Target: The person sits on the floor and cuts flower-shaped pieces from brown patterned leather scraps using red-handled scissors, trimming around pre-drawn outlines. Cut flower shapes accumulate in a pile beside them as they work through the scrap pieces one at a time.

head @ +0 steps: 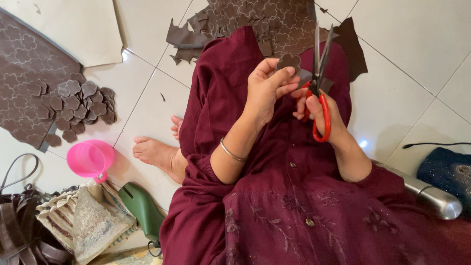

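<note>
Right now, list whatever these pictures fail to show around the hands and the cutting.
Head view only:
- Right hand fingers: hidden inside the red scissors handles.
- Flower-shaped brown cutout: lower part covered by left hand fingers.
- Patterned brown sheet: cut off by the top edge.
- Metal flask: partly behind the sleeve.

Open tile on the right, clutter on the left

Bare floor (417,54) lies free far right of the scissors (319,73). To the left, the pile of cut flower shapes (81,105), the pink cup (91,159) and the bags (73,221) block the way; a steel flask (431,196) and dark pouch (449,172) crowd the near right.
</note>
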A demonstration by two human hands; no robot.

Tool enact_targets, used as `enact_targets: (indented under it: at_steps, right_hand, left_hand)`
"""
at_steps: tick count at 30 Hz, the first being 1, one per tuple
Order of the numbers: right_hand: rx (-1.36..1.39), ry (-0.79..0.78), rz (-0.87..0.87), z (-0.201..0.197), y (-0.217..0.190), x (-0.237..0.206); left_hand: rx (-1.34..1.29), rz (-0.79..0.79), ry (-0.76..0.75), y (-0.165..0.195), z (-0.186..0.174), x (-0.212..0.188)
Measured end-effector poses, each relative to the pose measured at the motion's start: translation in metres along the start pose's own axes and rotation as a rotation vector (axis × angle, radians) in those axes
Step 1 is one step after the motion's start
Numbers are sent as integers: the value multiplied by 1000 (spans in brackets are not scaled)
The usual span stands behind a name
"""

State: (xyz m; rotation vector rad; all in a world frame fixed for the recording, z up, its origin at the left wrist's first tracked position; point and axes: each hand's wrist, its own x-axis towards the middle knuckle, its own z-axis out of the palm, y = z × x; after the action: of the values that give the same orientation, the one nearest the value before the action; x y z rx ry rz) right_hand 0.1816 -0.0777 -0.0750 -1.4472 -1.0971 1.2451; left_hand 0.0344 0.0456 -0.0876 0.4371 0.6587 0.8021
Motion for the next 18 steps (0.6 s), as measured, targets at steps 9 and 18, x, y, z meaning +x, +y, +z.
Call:
enact_targets:
  at_steps: [9,18]
  right_hand:
    - [10,-66,13,11,0,-6]
    - [-39,-32,-18,8,0,-7]
  left_hand:
    - [-51,27,-13,-6,3,-4]
    - [-4,27,-19,-2,3,-7]
